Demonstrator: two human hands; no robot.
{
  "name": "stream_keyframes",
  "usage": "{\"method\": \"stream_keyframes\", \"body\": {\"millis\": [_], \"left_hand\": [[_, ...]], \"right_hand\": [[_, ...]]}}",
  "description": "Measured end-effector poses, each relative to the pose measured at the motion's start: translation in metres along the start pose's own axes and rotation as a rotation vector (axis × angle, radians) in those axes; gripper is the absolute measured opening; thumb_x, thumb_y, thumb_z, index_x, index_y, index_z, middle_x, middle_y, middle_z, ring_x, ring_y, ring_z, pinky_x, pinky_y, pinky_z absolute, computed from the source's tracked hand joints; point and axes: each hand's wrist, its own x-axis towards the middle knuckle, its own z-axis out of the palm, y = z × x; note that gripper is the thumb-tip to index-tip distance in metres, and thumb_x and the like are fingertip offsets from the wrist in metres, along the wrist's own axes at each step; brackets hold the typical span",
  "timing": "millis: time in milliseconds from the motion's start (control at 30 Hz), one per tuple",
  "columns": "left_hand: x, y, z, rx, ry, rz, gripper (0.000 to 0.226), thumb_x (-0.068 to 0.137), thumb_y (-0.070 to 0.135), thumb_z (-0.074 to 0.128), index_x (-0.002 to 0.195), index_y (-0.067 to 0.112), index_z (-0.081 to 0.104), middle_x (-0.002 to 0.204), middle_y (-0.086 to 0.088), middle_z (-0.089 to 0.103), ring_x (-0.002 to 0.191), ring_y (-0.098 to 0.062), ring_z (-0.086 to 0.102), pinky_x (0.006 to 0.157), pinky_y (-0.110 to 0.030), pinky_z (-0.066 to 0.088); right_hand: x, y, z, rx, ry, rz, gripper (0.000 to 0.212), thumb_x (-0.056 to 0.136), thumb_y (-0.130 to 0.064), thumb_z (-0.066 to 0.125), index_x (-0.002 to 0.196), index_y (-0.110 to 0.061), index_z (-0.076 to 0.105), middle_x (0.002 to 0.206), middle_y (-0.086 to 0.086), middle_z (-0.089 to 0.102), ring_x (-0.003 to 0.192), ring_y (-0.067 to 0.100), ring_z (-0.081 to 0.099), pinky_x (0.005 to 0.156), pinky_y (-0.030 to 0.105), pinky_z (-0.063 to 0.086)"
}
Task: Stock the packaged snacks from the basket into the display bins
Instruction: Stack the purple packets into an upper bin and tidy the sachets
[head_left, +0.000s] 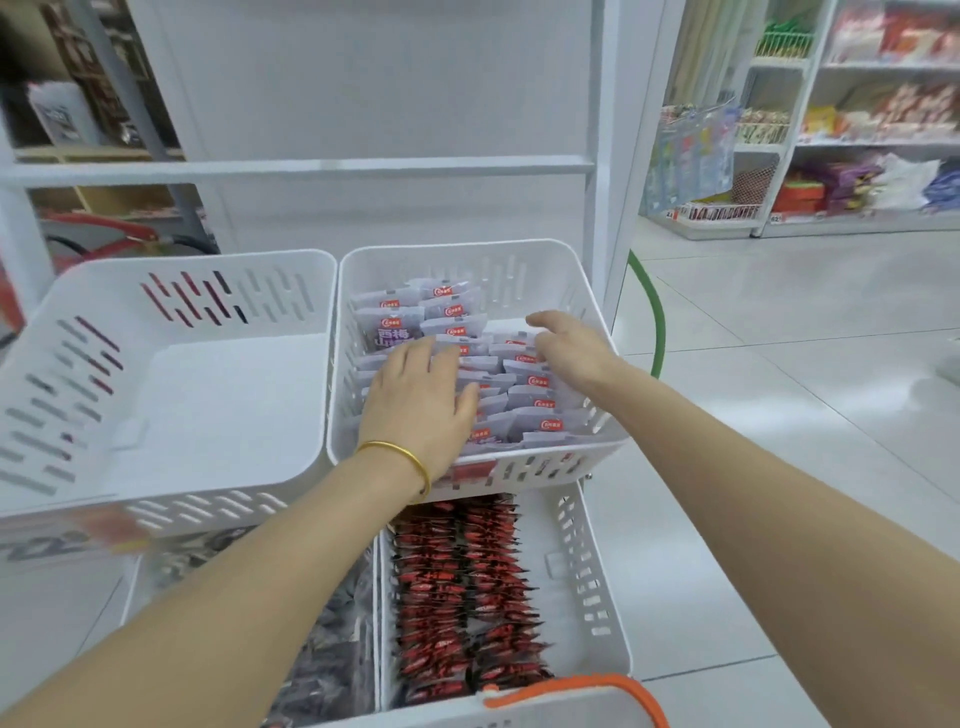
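A white slotted display bin (545, 270) on the upper tier holds several rows of pale purple snack packets (530, 400). My left hand (421, 400), with a gold bangle at the wrist, lies flat on the packets at the bin's left side, fingers straight. My right hand (566, 343) reaches into the same bin from the right, fingers loosely bent over the packets near the right wall; whether it holds one is hidden. An orange-handled basket rim (576, 693) shows at the bottom edge.
An upper bin (171, 395) to the left has nothing inside. Below, a lower bin (576, 582) holds red-and-black packets (462, 597), and another (332, 660) holds dark packets. A green hoop (655, 317) stands right of the rack. Stocked shelves (852, 140) line the far right across tiled floor.
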Motion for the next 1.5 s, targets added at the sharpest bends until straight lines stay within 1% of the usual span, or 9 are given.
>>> {"method": "stream_keyframes", "body": {"millis": [167, 300, 567, 800, 933, 1033, 1233, 1367, 1500], "left_hand": [[-0.080, 0.006, -0.039, -0.151, 0.126, 0.112, 0.044, 0.091, 0.029, 0.040, 0.129, 0.008, 0.050, 0.140, -0.012, 0.043, 0.132, -0.028, 0.032, 0.110, -0.029, 0.017], [-0.201, 0.000, -0.040, -0.194, -0.132, 0.100, 0.038, 0.095, 0.027, 0.045, 0.130, 0.013, 0.049, 0.141, -0.007, 0.041, 0.135, -0.024, 0.028, 0.110, -0.029, 0.016], [-0.350, -0.019, -0.026, -0.090, -0.677, -0.033, 0.061, 0.088, 0.053, 0.034, 0.137, 0.017, 0.042, 0.141, -0.004, 0.040, 0.131, -0.022, 0.032, 0.109, -0.030, 0.022], [-0.370, -0.024, -0.011, -0.052, -0.741, -0.077, 0.043, 0.095, 0.034, 0.043, 0.137, 0.020, 0.041, 0.141, -0.001, 0.038, 0.131, -0.021, 0.030, 0.109, -0.035, 0.027], [-0.373, -0.033, -0.009, -0.044, -0.747, -0.090, 0.042, 0.095, 0.033, 0.043, 0.135, 0.019, 0.042, 0.139, -0.001, 0.039, 0.129, -0.022, 0.031, 0.107, -0.034, 0.027], [-0.377, -0.037, -0.008, -0.046, -0.771, -0.094, 0.042, 0.096, 0.033, 0.043, 0.136, 0.019, 0.041, 0.140, -0.002, 0.038, 0.130, -0.024, 0.029, 0.108, -0.034, 0.026], [-0.380, -0.038, -0.005, -0.067, -0.802, -0.110, 0.043, 0.096, 0.033, 0.042, 0.136, 0.019, 0.040, 0.140, -0.001, 0.038, 0.131, -0.023, 0.030, 0.109, -0.035, 0.027], [-0.380, -0.041, -0.004, -0.082, -0.802, -0.127, 0.042, 0.095, 0.033, 0.042, 0.135, 0.020, 0.042, 0.139, -0.001, 0.038, 0.131, -0.022, 0.030, 0.110, -0.036, 0.026], [-0.381, -0.043, -0.003, -0.096, -0.800, -0.145, 0.042, 0.095, 0.033, 0.043, 0.136, 0.021, 0.042, 0.139, 0.000, 0.038, 0.131, -0.021, 0.029, 0.111, -0.036, 0.026]], "right_hand": [[-0.093, -0.006, 0.000, 0.046, 0.167, -0.211, 0.049, 0.088, 0.000, 0.041, 0.133, -0.018, 0.049, 0.139, 0.000, 0.045, 0.124, 0.011, 0.040, 0.090, 0.005, 0.029], [-0.196, 0.008, 0.053, 0.182, 0.151, -0.270, 0.050, 0.077, 0.001, 0.046, 0.122, -0.016, 0.058, 0.114, -0.008, 0.049, 0.112, 0.012, 0.048, 0.097, 0.022, 0.038], [-0.355, 0.119, 0.165, 0.408, -0.234, 0.205, 0.033, 0.088, 0.000, 0.054, 0.099, -0.029, 0.063, 0.105, -0.011, 0.059, 0.098, 0.012, 0.057, 0.075, 0.024, 0.048], [-0.359, 0.151, 0.198, 0.035, -0.522, 0.248, 0.028, 0.089, -0.013, 0.060, 0.115, -0.022, 0.061, 0.112, 0.003, 0.059, 0.099, 0.019, 0.057, 0.084, 0.034, 0.050], [-0.366, 0.154, 0.233, -0.285, -0.829, 0.256, 0.068, 0.090, -0.037, 0.060, 0.147, -0.016, 0.028, 0.147, 0.008, 0.036, 0.129, 0.027, 0.042, 0.101, 0.037, 0.040], [-0.379, 0.164, 0.254, -0.434, -0.955, 0.311, 0.085, 0.085, -0.047, 0.062, 0.149, -0.018, 0.013, 0.151, 0.012, 0.026, 0.133, 0.034, 0.036, 0.102, 0.045, 0.039], [-0.372, 0.168, 0.266, -0.348, -0.726, 0.251, 0.076, 0.083, -0.015, 0.070, 0.145, -0.013, 0.025, 0.137, 0.013, 0.049, 0.122, 0.031, 0.049, 0.094, 0.038, 0.044], [-0.363, 0.163, 0.275, -0.174, -0.632, 0.225, 0.075, 0.089, -0.037, 0.062, 0.149, -0.022, 0.019, 0.146, 0.009, 0.039, 0.129, 0.031, 0.042, 0.102, 0.043, 0.041], [-0.366, 0.172, 0.290, -0.405, -0.714, 0.174, 0.084, 0.086, -0.058, 0.054, 0.150, -0.034, 0.005, 0.152, 0.008, 0.024, 0.135, 0.039, 0.029, 0.104, 0.053, 0.036]]}}
